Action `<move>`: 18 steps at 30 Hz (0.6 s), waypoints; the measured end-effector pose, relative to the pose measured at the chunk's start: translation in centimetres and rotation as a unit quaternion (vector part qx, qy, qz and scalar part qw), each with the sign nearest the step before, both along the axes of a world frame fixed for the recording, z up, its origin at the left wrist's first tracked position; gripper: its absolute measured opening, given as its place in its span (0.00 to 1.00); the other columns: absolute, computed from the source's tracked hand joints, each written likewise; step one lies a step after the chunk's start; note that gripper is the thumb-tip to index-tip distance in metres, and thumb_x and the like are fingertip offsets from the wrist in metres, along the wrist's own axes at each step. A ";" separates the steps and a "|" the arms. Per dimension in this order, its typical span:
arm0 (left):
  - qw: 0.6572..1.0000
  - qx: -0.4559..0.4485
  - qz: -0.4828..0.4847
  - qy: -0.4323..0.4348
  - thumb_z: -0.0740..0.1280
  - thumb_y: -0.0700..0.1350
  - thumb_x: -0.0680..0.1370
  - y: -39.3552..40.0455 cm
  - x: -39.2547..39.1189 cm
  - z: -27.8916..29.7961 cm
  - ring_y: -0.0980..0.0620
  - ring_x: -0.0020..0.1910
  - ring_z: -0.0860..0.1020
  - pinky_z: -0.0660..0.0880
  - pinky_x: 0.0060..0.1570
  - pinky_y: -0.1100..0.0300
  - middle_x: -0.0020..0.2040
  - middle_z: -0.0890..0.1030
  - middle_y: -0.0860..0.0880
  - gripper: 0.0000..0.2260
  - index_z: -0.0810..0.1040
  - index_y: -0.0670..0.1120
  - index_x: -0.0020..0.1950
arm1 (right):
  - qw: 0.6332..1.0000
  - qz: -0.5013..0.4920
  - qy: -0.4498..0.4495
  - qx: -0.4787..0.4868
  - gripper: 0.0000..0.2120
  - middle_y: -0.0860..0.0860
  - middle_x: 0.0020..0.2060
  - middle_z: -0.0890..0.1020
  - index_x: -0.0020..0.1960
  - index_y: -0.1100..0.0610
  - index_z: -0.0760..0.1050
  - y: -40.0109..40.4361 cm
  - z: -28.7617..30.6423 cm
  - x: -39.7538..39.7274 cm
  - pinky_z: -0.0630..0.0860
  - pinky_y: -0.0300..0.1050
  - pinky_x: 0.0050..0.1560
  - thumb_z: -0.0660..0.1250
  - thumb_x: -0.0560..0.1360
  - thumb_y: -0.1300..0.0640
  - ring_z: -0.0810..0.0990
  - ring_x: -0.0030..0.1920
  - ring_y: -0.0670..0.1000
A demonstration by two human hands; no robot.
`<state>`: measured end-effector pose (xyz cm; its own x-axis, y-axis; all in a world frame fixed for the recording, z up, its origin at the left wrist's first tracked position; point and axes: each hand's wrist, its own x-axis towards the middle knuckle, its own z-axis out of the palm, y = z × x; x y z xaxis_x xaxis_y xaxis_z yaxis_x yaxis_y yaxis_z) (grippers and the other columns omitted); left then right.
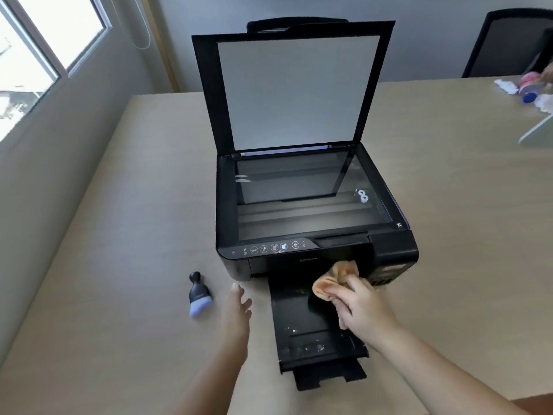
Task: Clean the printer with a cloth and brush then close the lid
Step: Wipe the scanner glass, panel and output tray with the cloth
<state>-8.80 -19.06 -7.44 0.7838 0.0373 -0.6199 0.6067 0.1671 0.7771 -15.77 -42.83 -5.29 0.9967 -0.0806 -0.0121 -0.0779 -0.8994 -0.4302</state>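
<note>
Gripped in my right hand (363, 307): 1 orange cloth (335, 280), bunched between thumb and curled fingers, its loose end pressed against the front face of the printer (305, 205) just above the output tray (311, 327)

Left hand (238, 310): spread, fingers loose and extended, holding nothing; it hovers over the table (119, 235) between the brush and the tray's left edge (I cannot tell whether the fingertips touch the tabletop)

Item 1, printer: black, all-in-one type, standing on a pale wood-grain table, front toward me. Scanner lid (294, 88) raised nearly upright, white inner pad facing me. Scanner glass (308, 196) exposed, with reflections across it. Control panel (269, 248) along the front left edge, a row of round icons visible

Item 2, output tray: pulled out toward me, black, with pale specks and dust showing on its surface, densest near the front end

Item 3, brush (198, 295): short, black handle, pale lilac bristles, lying on the table left of the printer's front corner, bristle end nearest me, apart from both hands

Item 4, surroundings: window (39, 55) at far left; dark chair (508, 40) behind the table at far right; a few small coloured objects (529, 85) on the table's far right edge, too blurred to identify
</note>
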 end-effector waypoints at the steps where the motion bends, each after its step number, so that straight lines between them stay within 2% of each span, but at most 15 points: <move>1: 0.999 -0.018 -0.039 0.029 0.55 0.56 0.82 -0.2 -0.4 -0.6 0.45 0.60 0.75 0.68 0.63 0.52 0.69 0.73 0.45 0.22 0.69 0.45 0.71 | 0.999 0.014 0.051 -0.003 0.15 0.47 0.64 0.75 0.61 0.42 0.78 0.0 -1.3 0.3 0.72 0.58 0.64 0.62 0.77 0.52 0.72 0.64 0.58; 2: 0.995 -0.041 -0.077 0.053 0.53 0.59 0.81 -0.6 -0.8 -1.0 0.44 0.61 0.76 0.69 0.62 0.52 0.68 0.74 0.44 0.25 0.69 0.45 0.71 | 0.995 0.030 0.095 0.004 0.16 0.45 0.73 0.67 0.65 0.39 0.73 0.0 -2.3 0.6 0.61 0.55 0.73 0.59 0.79 0.49 0.62 0.73 0.58; 4: 0.986 -0.078 -0.122 0.078 0.49 0.63 0.80 -1.3 -1.3 -1.4 0.43 0.61 0.77 0.72 0.59 0.51 0.65 0.78 0.44 0.29 0.72 0.45 0.70 | 0.987 0.056 0.153 0.006 0.19 0.41 0.78 0.50 0.73 0.38 0.62 0.4 -3.3 1.8 0.42 0.45 0.73 0.53 0.82 0.46 0.43 0.78 0.53; 6: 0.986 -0.086 -0.113 0.087 0.47 0.65 0.79 -1.7 -1.7 -1.6 0.43 0.61 0.78 0.74 0.57 0.51 0.62 0.80 0.44 0.31 0.74 0.46 0.68 | 0.982 0.089 0.167 -0.017 0.22 0.44 0.78 0.45 0.76 0.40 0.54 1.7 -3.2 3.6 0.35 0.44 0.70 0.48 0.82 0.44 0.38 0.77 0.54; 8: 0.988 -0.084 -0.090 0.096 0.47 0.67 0.79 -1.9 -1.9 -1.8 0.43 0.60 0.79 0.74 0.58 0.51 0.61 0.81 0.44 0.33 0.75 0.46 0.67 | 0.973 0.128 0.190 -0.033 0.24 0.47 0.78 0.44 0.77 0.41 0.49 3.3 -3.0 5.3 0.32 0.47 0.71 0.46 0.82 0.43 0.38 0.77 0.56; 10: 0.989 -0.082 -0.072 0.099 0.46 0.67 0.78 -2.1 -2.0 -2.0 0.44 0.59 0.79 0.74 0.57 0.52 0.60 0.82 0.44 0.34 0.75 0.44 0.67 | 0.962 0.181 0.201 -0.031 0.24 0.46 0.78 0.43 0.77 0.41 0.48 4.7 -3.1 6.3 0.31 0.50 0.72 0.45 0.82 0.43 0.37 0.77 0.55; 14: 0.989 -0.091 -0.058 0.102 0.42 0.67 0.78 -2.1 -2.0 -2.1 0.47 0.48 0.82 0.76 0.42 0.55 0.51 0.84 0.44 0.36 0.78 0.42 0.61 | 0.915 0.356 0.189 0.006 0.21 0.41 0.77 0.44 0.76 0.40 0.56 4.8 -3.3 4.1 0.34 0.57 0.75 0.50 0.83 0.47 0.34 0.76 0.51; 16: 0.989 -0.096 -0.040 0.109 0.43 0.68 0.78 -2.0 -2.1 -2.3 0.44 0.53 0.81 0.77 0.46 0.52 0.55 0.83 0.42 0.35 0.77 0.44 0.61 | 0.893 0.408 0.187 0.013 0.21 0.40 0.77 0.48 0.74 0.41 0.61 2.7 -3.6 2.4 0.35 0.54 0.75 0.52 0.82 0.50 0.35 0.76 0.48; 18: 0.990 -0.089 -0.033 0.107 0.44 0.69 0.77 -2.2 -2.2 -2.5 0.43 0.58 0.80 0.75 0.53 0.51 0.58 0.82 0.43 0.36 0.76 0.45 0.63 | 0.906 0.378 0.189 0.016 0.20 0.37 0.76 0.48 0.73 0.38 0.61 -0.1 -3.3 2.3 0.36 0.50 0.75 0.52 0.82 0.49 0.36 0.75 0.44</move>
